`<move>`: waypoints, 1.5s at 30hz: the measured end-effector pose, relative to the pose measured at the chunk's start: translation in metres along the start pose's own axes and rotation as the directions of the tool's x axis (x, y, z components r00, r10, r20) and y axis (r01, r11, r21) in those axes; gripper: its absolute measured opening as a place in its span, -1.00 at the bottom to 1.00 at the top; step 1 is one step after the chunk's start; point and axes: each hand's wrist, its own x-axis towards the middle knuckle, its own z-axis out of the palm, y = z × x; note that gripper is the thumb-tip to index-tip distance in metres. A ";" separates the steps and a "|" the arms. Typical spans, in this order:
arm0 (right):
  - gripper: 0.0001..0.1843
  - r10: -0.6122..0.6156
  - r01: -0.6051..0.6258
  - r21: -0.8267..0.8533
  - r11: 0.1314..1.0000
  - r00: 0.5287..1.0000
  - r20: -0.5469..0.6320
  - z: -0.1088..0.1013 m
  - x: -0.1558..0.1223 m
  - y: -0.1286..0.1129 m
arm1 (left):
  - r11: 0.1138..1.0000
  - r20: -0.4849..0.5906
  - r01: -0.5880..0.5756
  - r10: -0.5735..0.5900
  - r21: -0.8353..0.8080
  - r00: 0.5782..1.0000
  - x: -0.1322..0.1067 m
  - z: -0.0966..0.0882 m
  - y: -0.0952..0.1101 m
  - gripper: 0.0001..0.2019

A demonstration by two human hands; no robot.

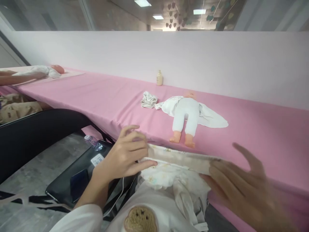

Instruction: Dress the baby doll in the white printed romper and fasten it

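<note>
Cloth (183,157): off the counter's (260,129) front edge, just before the doll's (187,108) feet; top band stretched nearly straight.
Left hand (124,156) grip: thumb and fingers closed on the band's left end.
Right hand (243,187) grip: closed on its right end.
Handling: probably light, soft, limp, not fragile; best held at the band's two ends.
Unclear: right hand blurred; bunched lower cloth blends into white clothing (164,206).

The setting appears to be an infant-care training room. Two baby dolls (186,108) lie spaced along a pink-covered table (103,93) bearing folded cloths (148,100) and a pump bottle (159,79); heart-shaped decorations (171,13) and ceiling lights (200,12) show in glass (60,16) above.
</note>
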 end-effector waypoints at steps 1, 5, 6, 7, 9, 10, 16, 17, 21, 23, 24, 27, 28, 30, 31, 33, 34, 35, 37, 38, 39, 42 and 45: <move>-0.90 -0.012 0.011 -0.041 0.999 1.000 -0.028 -0.004 0.003 0.005 | 1.000 -0.058 -0.012 0.013 0.021 0.998 0.002 -0.007 0.000 -0.78; -0.79 0.003 -0.028 -0.126 0.992 0.981 -0.194 0.005 0.016 0.024 | 0.996 -0.161 0.080 -0.073 0.043 0.984 0.008 -0.013 -0.001 -0.81; -0.77 0.058 -0.089 -0.118 0.989 0.969 -0.239 0.013 0.019 0.028 | 0.988 -0.183 0.149 -0.140 0.039 0.973 0.010 -0.007 -0.003 -0.83; -0.75 0.139 -0.168 -0.089 0.982 0.952 -0.272 0.023 0.021 0.031 | 0.973 -0.203 0.229 -0.221 0.016 0.954 0.011 0.001 -0.006 -0.83; -0.70 0.355 -0.363 0.029 0.931 0.889 -0.287 0.047 0.026 0.033 | 0.908 -0.238 0.406 -0.419 -0.101 0.876 0.013 0.023 -0.014 -0.80; -0.67 0.469 -0.459 0.103 0.882 0.843 -0.264 0.060 0.029 0.032 | 0.851 -0.230 0.493 -0.524 -0.180 0.820 0.015 0.034 -0.018 -0.78; -0.79 0.777 -0.686 0.367 0.628 0.578 -0.249 0.110 0.046 -0.021 | 0.522 -0.032 0.611 -0.775 -0.596 0.631 0.020 0.078 -0.002 -0.67; -0.82 0.752 -0.635 0.414 0.652 0.612 -0.245 0.111 0.047 -0.033 | 0.489 0.003 0.572 -0.759 -0.658 0.652 0.020 0.079 0.008 -0.66; -0.69 0.662 -0.474 0.542 0.694 0.716 -0.222 0.100 0.044 -0.064 | 0.460 0.054 0.472 -0.670 -0.752 0.740 0.015 0.074 0.042 -0.64; -0.71 0.691 -0.461 0.631 0.624 0.703 -0.170 0.092 0.040 -0.066 | 0.495 0.036 0.471 -0.660 -0.731 0.750 0.011 0.071 0.049 -0.68; -0.77 0.704 -0.457 0.680 0.573 0.699 -0.125 0.088 0.037 -0.063 | 0.510 0.021 0.474 -0.665 -0.718 0.747 0.010 0.070 0.048 -0.73; -0.91 0.745 -0.485 0.741 0.464 0.667 -0.030 0.078 0.028 -0.049 | 0.519 -0.017 0.480 -0.691 -0.708 0.723 0.008 0.067 0.033 -0.85; -0.93 0.783 -0.510 0.734 0.448 0.620 -0.047 0.074 0.025 -0.043 | 0.514 -0.030 0.479 -0.704 -0.712 0.709 0.007 0.064 0.026 -0.82; -0.93 0.871 -0.548 0.739 0.393 0.479 -0.108 0.066 0.017 -0.034 | 0.502 -0.058 0.460 -0.719 -0.732 0.693 0.005 0.055 0.012 -0.76; -0.92 0.901 -0.544 0.765 0.344 0.422 -0.104 0.062 0.012 -0.030 | 0.482 -0.059 0.439 -0.721 -0.759 0.691 0.004 0.049 0.007 -0.73; -0.87 0.902 -0.480 0.852 0.207 0.430 0.023 0.054 0.002 -0.024 | 0.349 0.013 0.358 -0.700 -0.866 0.714 0.003 0.038 0.005 -0.63; -0.81 0.869 -0.433 0.893 0.122 0.481 0.114 0.052 -0.002 -0.022 | 0.233 0.078 0.308 -0.669 -0.922 0.739 0.003 0.033 0.007 -0.56; -0.73 0.822 -0.383 0.923 0.035 0.536 0.191 0.050 -0.006 -0.021 | 0.100 0.143 0.262 -0.630 -0.960 0.763 0.003 0.029 0.010 -0.50; -0.62 0.762 -0.328 0.940 -0.098 0.582 0.283 0.049 -0.008 -0.018 | -0.127 0.250 0.216 -0.567 -0.968 0.785 0.006 0.027 0.016 -0.42; -0.62 0.768 -0.347 0.929 -0.129 0.558 0.315 0.051 -0.006 -0.017 | -0.189 0.291 0.223 -0.565 -0.956 0.772 0.008 0.029 0.017 -0.42; -0.66 0.795 -0.404 0.906 -0.127 0.504 0.336 0.053 -0.002 -0.017 | -0.214 0.323 0.242 -0.592 -0.946 0.738 0.010 0.032 0.017 -0.44; -0.81 0.903 -0.641 0.766 0.049 0.356 0.241 0.065 0.016 -0.029 | -0.202 0.376 0.339 -0.714 -0.919 0.591 0.014 0.046 0.015 -0.59; -0.90 0.836 -0.611 0.687 0.393 0.549 0.011 0.080 0.033 -0.057 | -0.175 0.403 0.390 -0.656 -0.904 0.639 0.009 0.058 0.022 -0.67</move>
